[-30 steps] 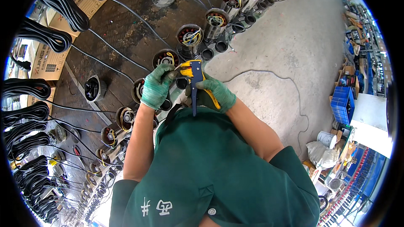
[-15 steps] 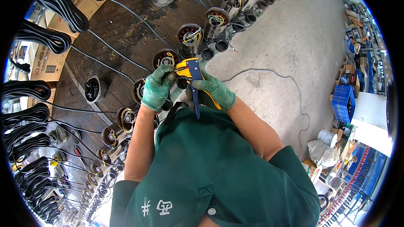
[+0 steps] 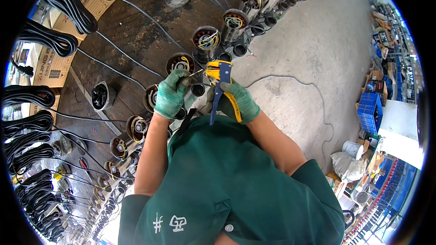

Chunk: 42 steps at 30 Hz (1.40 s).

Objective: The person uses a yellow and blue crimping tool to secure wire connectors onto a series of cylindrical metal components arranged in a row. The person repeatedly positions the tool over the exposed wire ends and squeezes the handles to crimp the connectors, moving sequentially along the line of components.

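Above a row of open motor housings, both my hands wear green work gloves. My left hand (image 3: 170, 94) is closed, pinching a thin wire (image 3: 197, 71) whose end sticks out to the right from the fingertips. Wrapped round a yellow and blue wire stripper (image 3: 223, 75), my right hand (image 3: 243, 103) holds the tool upright, its jaws a small gap from the wire end. Just beyond my left hand stands a motor housing (image 3: 169, 63) with yellow wires showing in its open top. The lower fingers of my right hand are partly hidden behind the tool.
More motor housings (image 3: 205, 39) line the edge of the dark work table (image 3: 136, 41), with black cable coils (image 3: 68, 7) and cardboard boxes (image 3: 50, 66) on the left. A grey cable (image 3: 313, 84) crosses the concrete floor. At the right stands a blue crate (image 3: 370, 111).
The wire stripper and my right hand have moved right, away from my left hand. The stripper's jaws now stand apart from the wire. My left hand has barely moved.
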{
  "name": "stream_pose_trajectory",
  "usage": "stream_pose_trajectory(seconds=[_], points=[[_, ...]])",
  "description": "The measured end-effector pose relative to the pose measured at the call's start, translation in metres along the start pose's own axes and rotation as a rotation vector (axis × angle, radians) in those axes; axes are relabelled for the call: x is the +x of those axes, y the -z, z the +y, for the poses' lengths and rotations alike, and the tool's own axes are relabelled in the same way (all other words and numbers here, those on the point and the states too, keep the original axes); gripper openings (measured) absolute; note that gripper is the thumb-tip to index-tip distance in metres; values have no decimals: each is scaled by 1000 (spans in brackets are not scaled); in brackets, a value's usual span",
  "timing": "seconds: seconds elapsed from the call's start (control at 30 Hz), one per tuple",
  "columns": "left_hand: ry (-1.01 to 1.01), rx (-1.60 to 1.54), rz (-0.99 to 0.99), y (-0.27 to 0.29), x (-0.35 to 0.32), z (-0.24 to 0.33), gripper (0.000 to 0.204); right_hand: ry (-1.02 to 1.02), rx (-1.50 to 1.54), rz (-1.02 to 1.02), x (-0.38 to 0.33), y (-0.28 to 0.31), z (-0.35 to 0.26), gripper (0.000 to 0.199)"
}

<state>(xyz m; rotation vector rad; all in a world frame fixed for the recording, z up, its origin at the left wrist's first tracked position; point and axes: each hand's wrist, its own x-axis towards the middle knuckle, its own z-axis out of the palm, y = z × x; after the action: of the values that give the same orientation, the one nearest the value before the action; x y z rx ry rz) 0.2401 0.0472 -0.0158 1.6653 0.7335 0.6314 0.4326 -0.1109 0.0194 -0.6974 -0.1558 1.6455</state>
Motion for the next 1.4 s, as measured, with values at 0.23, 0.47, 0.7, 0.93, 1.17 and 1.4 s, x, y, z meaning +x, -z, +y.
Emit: stream_pose_trajectory(seconds=[0.23,0.47,0.7,0.93,1.17,1.4], points=[[165,90,209,-10,21,13,36,117,-72,137,-12,14,-4,57],[438,221,36,4,58,42,48,98,-111,174,-20,6,-5,57],[208,540,-8,13,69,13,32,22,-142,118,-20,17,-5,60],[-161,468,1,1,48,30,22,44,-182,171,-20,13,-9,49],[-79,399,-21,-5,23,23,17,-66,-203,72,-11,-1,-12,55],[-148,437,-65,-5,14,21,18,299,-460,135,43,0,1,65]])
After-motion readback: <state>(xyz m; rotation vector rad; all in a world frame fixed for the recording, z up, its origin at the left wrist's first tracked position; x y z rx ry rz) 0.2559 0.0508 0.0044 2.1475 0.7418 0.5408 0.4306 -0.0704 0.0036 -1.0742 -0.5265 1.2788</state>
